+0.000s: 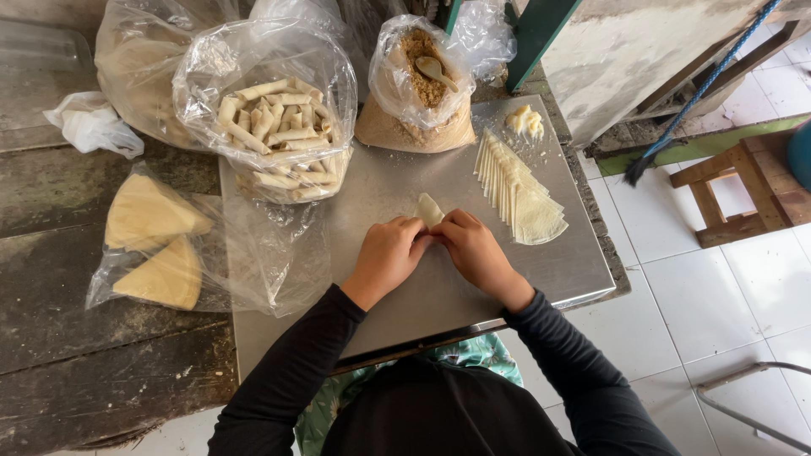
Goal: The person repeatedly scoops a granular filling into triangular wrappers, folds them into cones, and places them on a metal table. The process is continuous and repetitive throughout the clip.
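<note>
1. The pale wrapper (429, 209) lies on the steel tabletop (583, 266), its free corner pointing away from the person, its near end tucked under both sets of fingertips.
2. The left hand (387, 253) and right hand (473, 247) pinch that near end, fingers curled; both are equally close.
3. Right of the wrapper, thin triangular sheets (517, 187) fan out.
4. Beyond the wrapper, a bag of crumbly brown filling (416, 93) holds a spoon (434, 69); left of that, a bag of finished rolls (274, 127).

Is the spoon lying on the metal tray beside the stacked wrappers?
No, the spoon sits inside the open bag of brown filling, behind the stacked wrappers on the metal tray.
</note>
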